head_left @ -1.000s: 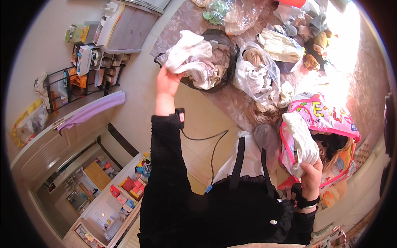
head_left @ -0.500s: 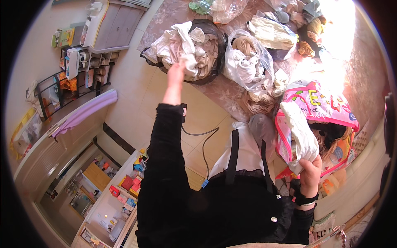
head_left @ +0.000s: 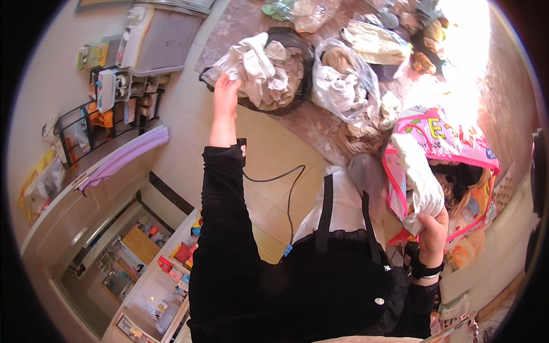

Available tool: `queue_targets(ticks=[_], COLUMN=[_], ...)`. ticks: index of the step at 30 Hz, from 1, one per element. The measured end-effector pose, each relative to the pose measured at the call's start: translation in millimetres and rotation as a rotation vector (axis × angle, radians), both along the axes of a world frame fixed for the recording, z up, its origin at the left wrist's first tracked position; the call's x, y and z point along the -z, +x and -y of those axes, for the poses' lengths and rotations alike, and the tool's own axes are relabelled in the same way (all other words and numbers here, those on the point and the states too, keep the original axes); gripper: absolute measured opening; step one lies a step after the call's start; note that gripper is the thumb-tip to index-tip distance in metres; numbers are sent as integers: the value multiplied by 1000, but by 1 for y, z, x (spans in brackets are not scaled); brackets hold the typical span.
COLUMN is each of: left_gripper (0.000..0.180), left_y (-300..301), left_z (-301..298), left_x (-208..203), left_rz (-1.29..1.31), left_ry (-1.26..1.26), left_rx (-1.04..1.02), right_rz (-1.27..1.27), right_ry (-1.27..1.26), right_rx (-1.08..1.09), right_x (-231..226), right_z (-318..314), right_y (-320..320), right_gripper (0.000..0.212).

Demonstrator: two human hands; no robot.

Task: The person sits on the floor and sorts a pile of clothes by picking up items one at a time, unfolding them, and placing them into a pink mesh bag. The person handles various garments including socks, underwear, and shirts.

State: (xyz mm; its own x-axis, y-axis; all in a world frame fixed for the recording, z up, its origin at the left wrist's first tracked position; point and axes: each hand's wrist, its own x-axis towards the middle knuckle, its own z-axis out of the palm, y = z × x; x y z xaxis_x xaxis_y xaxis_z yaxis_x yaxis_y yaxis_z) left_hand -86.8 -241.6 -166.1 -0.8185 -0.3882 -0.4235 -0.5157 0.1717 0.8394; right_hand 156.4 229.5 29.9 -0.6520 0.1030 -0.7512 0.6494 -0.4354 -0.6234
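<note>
White, soft-looking fabric makes up the length of cloth (head_left: 418,171) that we find in the right hand (head_left: 433,226); the fingers pinch its near end, thumb pressed on top. The cloth hangs over the left side of a pink plastic bag with bright printing (head_left: 472,143), whose open mouth shows dark clothing (head_left: 460,180).

At the far left, the left hand (head_left: 226,91) rests at the near-left edge of a heap of white and beige crumpled garments (head_left: 280,80), piled in a black bag with a loose rim (head_left: 307,63). We cannot tell whether its fingers pinch the fabric or merely lie against it.

We record the following changes. One second ago the left hand held a rumpled white garment (head_left: 255,60) raised over the heap; that piece now appears to lie on top of it. Half a second ago the hand was on the near side of the pile; it has since shifted left, toward the rim. The right hand has kept its pinch throughout. In our judgement, the left is done lifting that piece, while the right remains occupied.

Right of the black bag, on the mauve floral-patterned surface (head_left: 323,134), we note a clear plastic bag (head_left: 371,86) of pale garments and, farther right, a folded cream cloth (head_left: 374,44).
</note>
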Motion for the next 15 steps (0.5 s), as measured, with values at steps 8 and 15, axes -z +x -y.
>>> queue_targets(ticks=[8,15], left_gripper=[51,35], left_y=[117,201], left_z=[-173,-278], left_x=[-79,-148], left_rz=[488,644], left_ry=[834,1400], left_rx=[1247,668], right_rz=[-41,-263], right_ry=[-37,26], right_rx=[-74,-994], right_x=[-5,-12], right_z=[-1,6], right_y=[29,47], right_gripper=[52,31])
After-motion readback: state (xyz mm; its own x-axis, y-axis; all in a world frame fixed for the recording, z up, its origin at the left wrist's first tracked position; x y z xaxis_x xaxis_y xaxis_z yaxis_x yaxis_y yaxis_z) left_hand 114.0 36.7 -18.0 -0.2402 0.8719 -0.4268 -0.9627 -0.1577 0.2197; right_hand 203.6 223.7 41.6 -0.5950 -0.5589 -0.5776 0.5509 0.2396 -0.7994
